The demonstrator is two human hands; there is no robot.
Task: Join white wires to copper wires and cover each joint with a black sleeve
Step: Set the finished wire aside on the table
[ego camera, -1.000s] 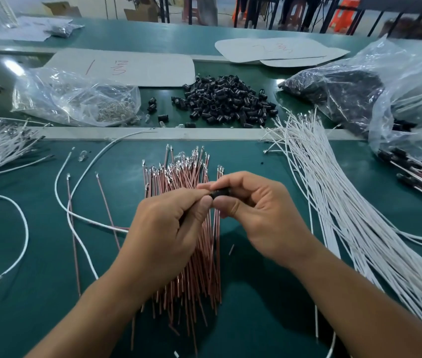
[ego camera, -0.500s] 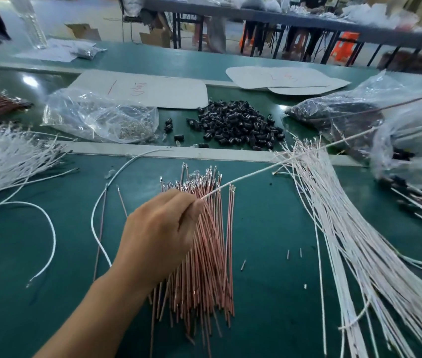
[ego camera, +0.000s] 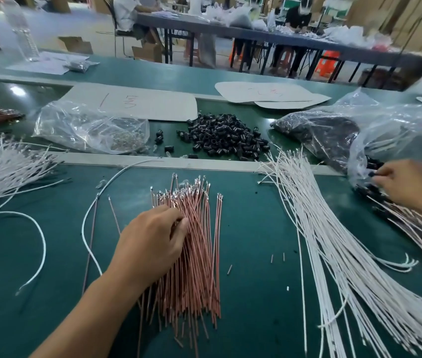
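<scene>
The left hand [ego camera: 153,244] lies on the near-centre bundle of copper wires [ego camera: 194,254], fingers curled down into the strands; whether it pinches one I cannot tell; the right hand [ego camera: 408,184], blurred at the far right, is at the mouth of a large clear bag [ego camera: 398,130], fingers bent among dark-sleeved ends, its hold unclear. On the green table [ego camera: 256,293] a fan of white wires [ego camera: 3,169] lies at the left edge; a heap of black sleeves [ego camera: 225,135] sits far centre; a long sheaf of white wires [ego camera: 333,241] runs between the copper bundle and the right hand; sleeved wires [ego camera: 411,228] lie by the right wrist. A crumpled bag [ego camera: 88,125], far left, holds small glinting parts; a dark-filled bag [ego camera: 318,133], far right, holds black pieces.
</scene>
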